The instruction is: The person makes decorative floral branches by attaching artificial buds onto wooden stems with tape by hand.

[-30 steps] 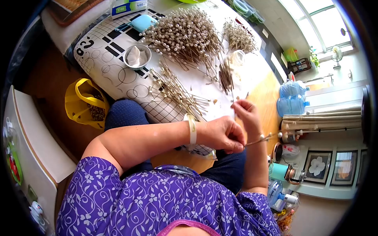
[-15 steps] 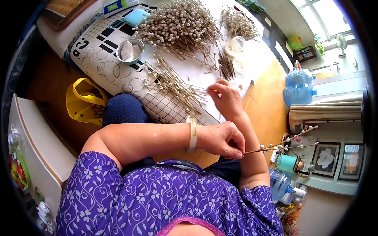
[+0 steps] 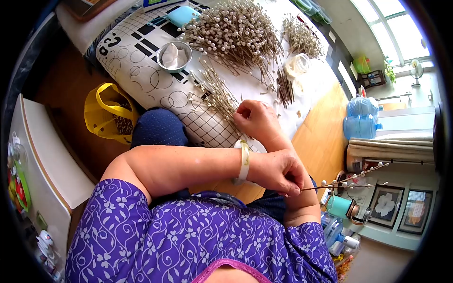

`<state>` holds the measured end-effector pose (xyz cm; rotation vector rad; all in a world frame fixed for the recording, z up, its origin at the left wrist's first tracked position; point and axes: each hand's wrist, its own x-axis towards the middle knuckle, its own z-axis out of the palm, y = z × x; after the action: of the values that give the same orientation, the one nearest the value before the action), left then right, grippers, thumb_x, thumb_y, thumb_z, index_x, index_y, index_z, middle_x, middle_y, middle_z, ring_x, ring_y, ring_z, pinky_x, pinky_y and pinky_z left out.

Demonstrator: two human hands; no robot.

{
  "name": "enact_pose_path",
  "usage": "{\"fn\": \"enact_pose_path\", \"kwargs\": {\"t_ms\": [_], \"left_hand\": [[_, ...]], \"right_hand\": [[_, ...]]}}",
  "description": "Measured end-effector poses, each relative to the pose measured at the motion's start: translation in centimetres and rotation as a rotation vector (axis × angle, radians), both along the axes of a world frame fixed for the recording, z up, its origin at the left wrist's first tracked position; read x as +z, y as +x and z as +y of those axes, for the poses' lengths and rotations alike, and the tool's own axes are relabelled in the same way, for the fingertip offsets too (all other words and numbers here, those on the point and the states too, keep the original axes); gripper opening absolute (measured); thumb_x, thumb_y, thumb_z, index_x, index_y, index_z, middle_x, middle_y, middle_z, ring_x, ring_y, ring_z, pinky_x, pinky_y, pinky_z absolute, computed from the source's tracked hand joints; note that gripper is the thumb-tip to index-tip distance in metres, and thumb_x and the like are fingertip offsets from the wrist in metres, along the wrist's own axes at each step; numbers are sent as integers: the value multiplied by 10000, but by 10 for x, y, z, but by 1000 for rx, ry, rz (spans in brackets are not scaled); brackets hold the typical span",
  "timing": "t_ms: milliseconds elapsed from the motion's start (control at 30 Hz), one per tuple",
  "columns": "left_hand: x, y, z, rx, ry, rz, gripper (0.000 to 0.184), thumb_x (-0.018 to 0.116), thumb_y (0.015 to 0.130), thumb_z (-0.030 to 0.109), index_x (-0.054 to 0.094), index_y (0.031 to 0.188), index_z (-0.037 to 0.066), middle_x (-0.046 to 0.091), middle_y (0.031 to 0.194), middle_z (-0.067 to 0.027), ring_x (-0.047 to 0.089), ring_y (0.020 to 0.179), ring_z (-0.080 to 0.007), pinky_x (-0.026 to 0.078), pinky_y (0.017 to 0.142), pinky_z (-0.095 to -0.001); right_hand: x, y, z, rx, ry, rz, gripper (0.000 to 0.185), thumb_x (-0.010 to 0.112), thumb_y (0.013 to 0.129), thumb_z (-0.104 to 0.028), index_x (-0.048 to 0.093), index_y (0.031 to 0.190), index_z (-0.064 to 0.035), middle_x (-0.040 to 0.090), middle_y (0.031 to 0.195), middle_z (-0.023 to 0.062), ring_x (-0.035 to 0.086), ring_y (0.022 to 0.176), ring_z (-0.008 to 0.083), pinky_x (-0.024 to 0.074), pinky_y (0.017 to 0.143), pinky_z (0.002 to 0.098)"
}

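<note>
We've got our left hand (image 3: 278, 173) pinched tight on a budded twig (image 3: 344, 184), just off the table's (image 3: 137, 85) near edge. Right hand's (image 3: 259, 120) half-curled by the loose stems (image 3: 217, 89) there; can't really tell if it's gripping. Blue water jugs (image 3: 359, 126) stand beyond the right edge.

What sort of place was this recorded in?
Probably a room in someone's home, though one view can't settle it. Pointing that way are the framed flower picture on the right, the large blue water bottles, and the patterned cloth in front of the person.
</note>
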<state>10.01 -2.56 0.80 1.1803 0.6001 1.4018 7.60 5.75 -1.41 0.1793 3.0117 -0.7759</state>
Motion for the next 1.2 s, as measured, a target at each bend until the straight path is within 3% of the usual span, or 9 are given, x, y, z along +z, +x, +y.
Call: {"fn": "enact_pose_path", "kwargs": {"t_ms": [333,433,533,567,767,867,1000,1100,1200], "left_hand": [[-3,1,1,-4,-8,-13,97,623,768,60,613,814,-25,622,706,-49,574,646,-80,475,574,-206],[-1,-1,2,13,-12,10,98,627,764,63,614,808,-24,621,696,-50,571,627,-82,471,560,-208],[-1,-1,2,27,-18,36,99,630,760,63,615,803,-25,619,685,-52,568,610,-84,467,548,-210],[-2,-1,2,43,-10,39,100,631,758,62,614,801,-26,618,679,-52,567,603,-85,466,542,-211],[-1,-2,2,20,-23,5,99,629,757,57,611,802,-29,612,667,-43,557,596,-75,458,531,-209],[-3,-2,2,55,-5,31,93,624,762,55,612,802,-28,610,665,-37,549,593,-68,453,529,-206],[-1,-4,2,41,0,-23,94,623,766,59,612,801,-27,607,662,-33,542,589,-64,449,527,-205],[-3,-3,2,39,19,-6,95,622,768,65,612,797,-25,607,667,-28,540,597,-60,449,534,-203],[0,-8,2,53,25,42,100,622,771,71,610,799,-25,606,674,-25,540,612,-55,449,544,-200]], "right_hand": [[-2,-7,3,-11,-30,-52,199,620,705,-221,624,718,-22,602,643,128,587,641,258,460,612,347],[0,-9,12,-54,-207,-71,171,658,688,-185,630,697,-16,587,578,124,558,504,209,439,516,313],[2,-11,18,-71,-203,13,152,649,705,-172,636,711,-20,595,595,121,568,523,221,450,534,314],[-7,-13,25,-61,-140,101,156,665,722,-146,632,757,3,603,601,90,520,519,109,433,516,260],[2,-25,15,-5,149,-76,143,612,699,-188,624,736,-51,610,710,98,586,699,238,464,647,334],[-11,-29,15,85,294,39,117,560,705,-158,578,713,-43,588,726,102,575,737,259,459,651,363],[-2,-25,9,120,400,187,91,536,715,-133,519,707,-44,552,716,98,565,725,261,458,621,378],[6,-18,5,243,734,278,49,500,702,-100,494,745,-77,546,723,57,574,701,199,475,582,315],[3,-14,12,279,732,331,50,500,708,-103,481,750,-82,536,707,40,568,696,195,472,571,317]]}}
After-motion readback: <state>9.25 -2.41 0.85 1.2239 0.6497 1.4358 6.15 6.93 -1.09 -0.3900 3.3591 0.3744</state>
